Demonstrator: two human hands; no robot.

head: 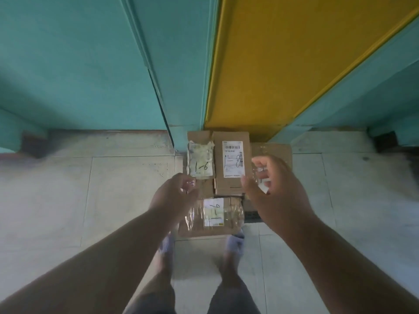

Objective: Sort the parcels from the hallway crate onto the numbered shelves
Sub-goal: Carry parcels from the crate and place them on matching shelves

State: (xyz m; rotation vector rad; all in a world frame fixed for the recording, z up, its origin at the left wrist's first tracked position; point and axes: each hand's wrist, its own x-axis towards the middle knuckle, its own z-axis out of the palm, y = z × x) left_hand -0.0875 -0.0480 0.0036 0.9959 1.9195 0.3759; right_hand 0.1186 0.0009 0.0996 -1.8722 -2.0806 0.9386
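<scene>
Several brown cardboard parcels lie on the floor against the wall. One with a worn label marked "1-6" [201, 159] sits at the back left. Beside it lies a taller parcel marked "1-8" [232, 162]. A taped parcel with a white label [213, 217] lies nearest me, and another box [277, 150] is partly hidden behind my right hand. My left hand [174, 196] hovers above the near parcel's left end, fingers loosely curled, holding nothing. My right hand [272, 184] hovers over the right parcels, fingers apart, empty.
Teal wall panels [90, 64] and a yellow panel [283, 64] rise straight behind the parcels. Pale floor tiles [113, 189] spread to both sides. My feet in light sandals [235, 243] stand just in front of the near parcel.
</scene>
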